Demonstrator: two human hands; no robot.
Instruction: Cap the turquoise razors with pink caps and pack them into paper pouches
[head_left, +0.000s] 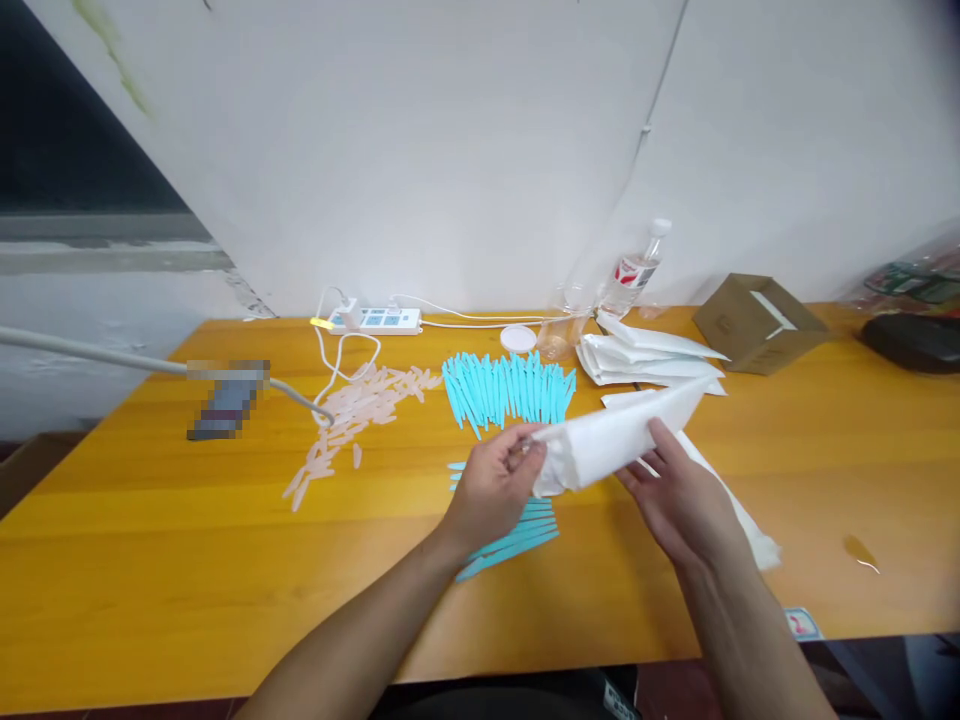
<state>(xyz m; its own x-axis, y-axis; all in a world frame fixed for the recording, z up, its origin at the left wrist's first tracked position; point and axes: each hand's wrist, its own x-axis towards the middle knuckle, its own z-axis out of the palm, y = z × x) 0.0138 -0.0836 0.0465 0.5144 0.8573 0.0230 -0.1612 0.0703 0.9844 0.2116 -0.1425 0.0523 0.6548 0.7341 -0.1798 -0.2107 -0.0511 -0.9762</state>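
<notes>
A white paper-like packet [615, 440] is held between both hands above the table, tilted up to the right. My left hand [499, 485] pinches its left, crumpled end. My right hand [682, 490] grips the packet's right part, thumb on top and fingers underneath. Below my left hand lie several slim turquoise sticks [517, 545], partly hidden by that hand. Just behind is a dense row of turquoise pieces [510, 390]. Another white packet [739, 505] lies under my right hand, and a stack of similar packets [637, 355] rests behind it.
Pale pink pieces [352, 410] are scattered at the left, near a cable and a blurred phone-like object [225, 405]. Along the wall stand a power strip [386, 321], a round white lid [518, 339], a bottle [634, 275] and a cardboard box [757, 325]. A black object [911, 343] sits far right.
</notes>
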